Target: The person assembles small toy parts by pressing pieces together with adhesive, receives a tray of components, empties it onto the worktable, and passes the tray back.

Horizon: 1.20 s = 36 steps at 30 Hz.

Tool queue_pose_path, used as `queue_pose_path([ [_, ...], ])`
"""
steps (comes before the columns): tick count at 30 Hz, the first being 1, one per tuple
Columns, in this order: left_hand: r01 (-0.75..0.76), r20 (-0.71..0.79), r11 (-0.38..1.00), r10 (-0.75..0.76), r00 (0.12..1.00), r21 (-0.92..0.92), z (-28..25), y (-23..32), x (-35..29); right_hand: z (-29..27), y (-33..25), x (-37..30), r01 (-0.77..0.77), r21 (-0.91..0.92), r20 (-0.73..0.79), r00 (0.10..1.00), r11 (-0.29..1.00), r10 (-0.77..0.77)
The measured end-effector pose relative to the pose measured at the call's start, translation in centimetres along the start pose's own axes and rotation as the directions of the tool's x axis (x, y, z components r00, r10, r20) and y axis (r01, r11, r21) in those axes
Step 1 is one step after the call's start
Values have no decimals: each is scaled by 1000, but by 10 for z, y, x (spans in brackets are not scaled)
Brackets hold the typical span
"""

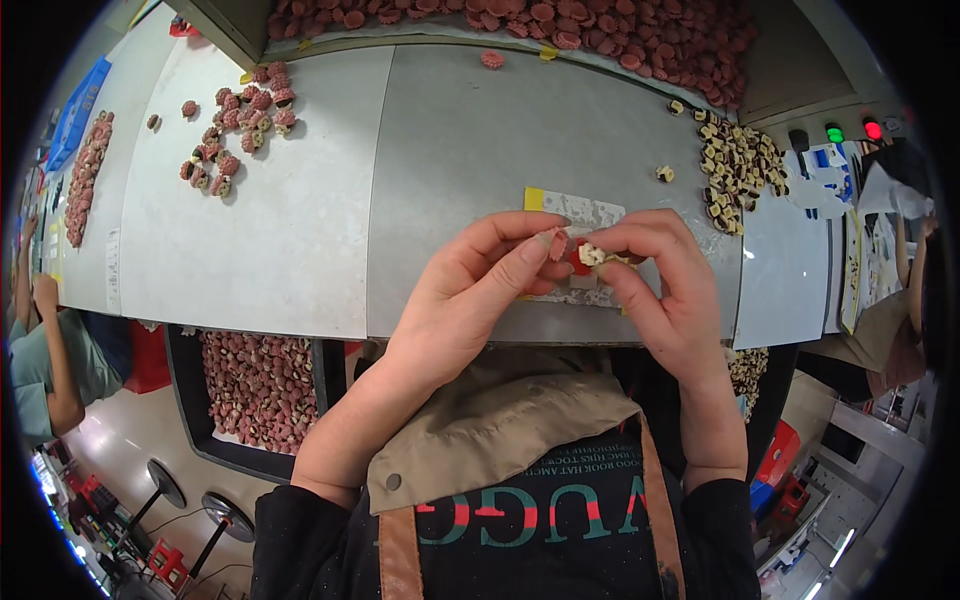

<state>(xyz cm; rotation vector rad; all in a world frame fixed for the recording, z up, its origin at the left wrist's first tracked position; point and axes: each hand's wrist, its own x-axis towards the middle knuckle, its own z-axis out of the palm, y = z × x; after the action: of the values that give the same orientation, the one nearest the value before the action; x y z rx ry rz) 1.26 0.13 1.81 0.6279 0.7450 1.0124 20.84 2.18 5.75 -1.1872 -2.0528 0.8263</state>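
Both my hands meet over the near edge of the grey table [450, 150]. Pinched between the fingertips of my left hand [462, 285] is a small pink cup with a scalloped rim [559, 246]. My right hand [668, 278] grips a small cream-and-dark piece [592, 255] between thumb and fingers, just right of the cup and apart from it. Beneath the hands lies a white stained pad [590, 210] with yellow tape at its corner. A red spot [577, 264] shows on it, partly hidden by my fingers.
Pink scalloped cups [640, 40] fill a tray at the back. Loose cream-and-dark pieces [735, 165] lie at right; pink-covered pieces [240, 120] lie at left. A black bin [185, 400] of pink pieces stands below the table's left edge. Other people [60, 365] work at both sides.
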Motion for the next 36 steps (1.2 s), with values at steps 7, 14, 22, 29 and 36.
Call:
queue_pose_path([
  [7,-6,47,999,8,999,-43,-2,-3,4,9,6,10,289,-123,7,957,949,-291],
  [14,-244,-35,967,247,968,70,15,-12,-1,26,9,-1,59,199,-186,982,978,-21],
  [22,-29,13,1000,29,1000,10,10,5,3,13,-5,12,202,-117,-85,973,972,-213],
  [29,-416,-24,847,448,894,329,19,-20,2,16,10,16,334,-297,-19,935,895,-355],
  [36,-430,51,780,459,887,455,15,-27,7,18,21,14,377,-324,-13,915,868,-403],
])
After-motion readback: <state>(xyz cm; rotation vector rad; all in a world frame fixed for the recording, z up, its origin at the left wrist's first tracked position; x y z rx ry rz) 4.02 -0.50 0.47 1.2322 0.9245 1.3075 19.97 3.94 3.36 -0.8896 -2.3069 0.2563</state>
